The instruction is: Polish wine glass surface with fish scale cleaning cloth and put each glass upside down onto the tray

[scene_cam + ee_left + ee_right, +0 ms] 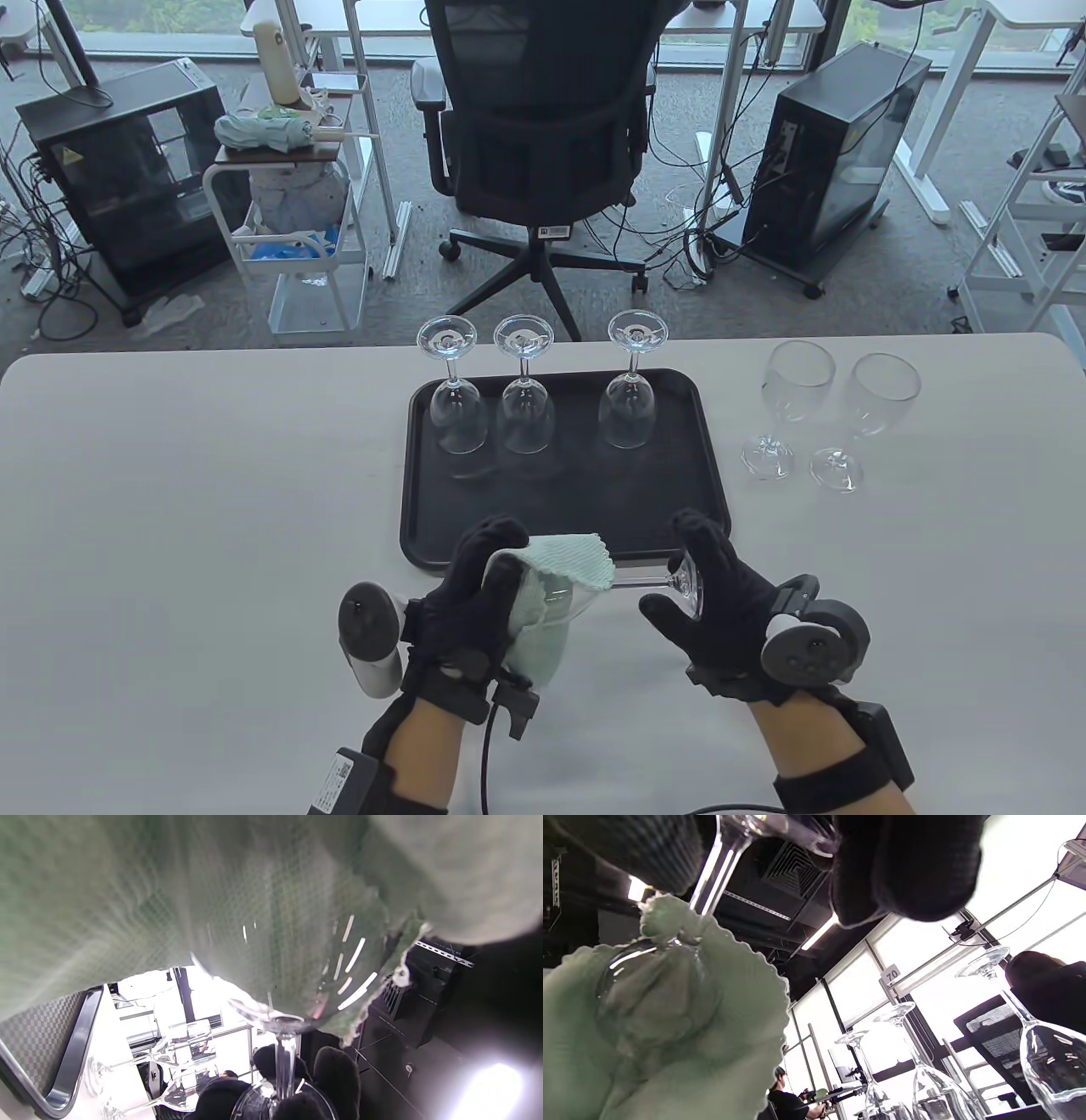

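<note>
A wine glass [645,583] lies sideways in the air above the table's near edge, held between both hands. My left hand [496,564] grips its bowl through the pale green fish scale cloth [564,562], which wraps the bowl. My right hand [691,577] pinches the glass's foot, thumb below and fingers above. In the left wrist view the cloth [169,899] covers the bowl [297,984]. In the right wrist view the stem [712,870] runs from my fingers [912,866] to the cloth [670,1027]. On the black tray [679,509] three glasses [526,416] stand upside down along its far side.
Two upright wine glasses [797,382] [882,390] stand on the white table to the right of the tray. An office chair [543,127], a cart and computer cases stand on the floor beyond the table's far edge.
</note>
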`<state>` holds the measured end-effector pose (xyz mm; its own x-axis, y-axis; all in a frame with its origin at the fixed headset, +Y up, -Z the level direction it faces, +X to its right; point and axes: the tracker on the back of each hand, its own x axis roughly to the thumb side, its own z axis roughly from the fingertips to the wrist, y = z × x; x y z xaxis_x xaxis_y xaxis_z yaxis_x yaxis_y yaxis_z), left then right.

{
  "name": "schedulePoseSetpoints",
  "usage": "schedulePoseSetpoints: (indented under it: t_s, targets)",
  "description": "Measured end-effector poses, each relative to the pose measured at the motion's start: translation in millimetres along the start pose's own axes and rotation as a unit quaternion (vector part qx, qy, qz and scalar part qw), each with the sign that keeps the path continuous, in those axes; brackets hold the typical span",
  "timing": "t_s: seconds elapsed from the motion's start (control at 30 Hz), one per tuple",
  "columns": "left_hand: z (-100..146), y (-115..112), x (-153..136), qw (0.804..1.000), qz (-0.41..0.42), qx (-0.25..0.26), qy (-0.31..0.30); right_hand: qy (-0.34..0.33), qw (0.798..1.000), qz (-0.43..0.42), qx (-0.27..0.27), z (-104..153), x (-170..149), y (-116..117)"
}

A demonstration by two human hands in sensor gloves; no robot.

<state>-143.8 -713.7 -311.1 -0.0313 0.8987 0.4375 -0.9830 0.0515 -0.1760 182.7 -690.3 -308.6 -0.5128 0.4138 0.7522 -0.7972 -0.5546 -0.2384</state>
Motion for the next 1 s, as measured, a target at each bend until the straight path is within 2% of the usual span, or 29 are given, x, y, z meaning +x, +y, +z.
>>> schedulePoseSetpoints:
  t_s: [0.07, 0.1, 0.17, 0.2, 0.23, 0.3, 0.37, 0.47, 0.57, 0.63, 0.67, 0.7, 0.77, 0.8, 0.83, 0.9, 0.97, 1.0]
  targets:
    - [0.6, -0.2, 2.7, 1.000, -0.022, 0.003, -0.016, 0.069, 0.995, -0.073, 0.013, 0.1, -5.1, 4.5]
    - [0.2, -0.3, 4.4, 0.999, -0.037, 0.004, -0.036, 0.122, 0.987, -0.105, 0.030, -0.3, -9.8, 6.5]
    - [0.6, 0.8, 4.6, 0.997, -0.062, 0.013, -0.044, 0.174, 0.968, -0.170, 0.063, 1.3, -12.7, 9.1]
    - [0.5, 1.5, 4.1, 0.997, -0.059, 0.015, -0.039, 0.162, 0.971, -0.167, 0.062, 0.9, -12.4, 9.1]
    - [0.0, 1.8, 3.8, 0.998, -0.047, 0.009, -0.038, 0.136, 0.981, -0.126, 0.062, -0.7, -10.6, 7.0]
    - [0.1, 2.5, 3.5, 0.998, -0.048, 0.015, -0.032, 0.068, 0.995, -0.045, 0.054, -1.7, -4.5, 3.2]
    - [0.1, 1.6, 1.8, 1.000, -0.014, 0.006, -0.006, -0.022, 0.998, 0.047, 0.031, -1.0, 2.4, -1.0]
    - [0.3, 0.0, 1.3, 1.000, -0.003, 0.001, -0.002, -0.026, 0.999, 0.034, 0.009, 0.4, 3.7, -1.5]
    - [1.2, -1.2, 3.5, 1.000, -0.023, 0.002, -0.021, 0.076, 0.994, -0.080, 0.017, 0.3, -6.0, 3.9]
    - [1.1, -1.4, 5.4, 0.998, -0.049, 0.008, -0.044, 0.171, 0.973, -0.146, 0.050, 0.9, -12.6, 8.4]
    - [1.4, -0.4, 5.7, 0.996, -0.069, 0.012, -0.049, 0.195, 0.962, -0.174, 0.077, 1.7, -14.1, 9.7]
    - [1.3, 0.7, 5.1, 0.996, -0.072, 0.016, -0.048, 0.178, 0.965, -0.175, 0.083, 1.1, -14.0, 9.6]
    - [0.2, 1.1, 4.6, 0.998, -0.054, 0.007, -0.042, 0.134, 0.981, -0.118, 0.076, -0.6, -11.8, 7.2]
    - [0.6, 2.2, 3.8, 0.998, -0.054, 0.010, -0.030, 0.077, 0.994, -0.050, 0.062, -0.9, -6.9, 4.5]
    - [0.5, 2.7, 2.1, 0.999, -0.039, 0.012, -0.020, 0.020, 0.999, 0.006, 0.050, -0.9, -2.4, 2.1]
    - [0.4, 1.2, 0.3, 1.000, -0.007, -0.002, 0.002, -0.033, 0.997, 0.061, 0.025, -0.1, 2.7, -1.4]
    - [0.6, -0.3, 1.3, 1.000, -0.004, -0.001, -0.005, -0.013, 1.000, 0.023, 0.009, 0.0, 2.7, -1.1]
    - [0.6, -0.9, 2.7, 1.000, -0.012, -0.001, -0.008, 0.021, 1.000, -0.018, 0.010, -0.2, 0.6, 0.6]
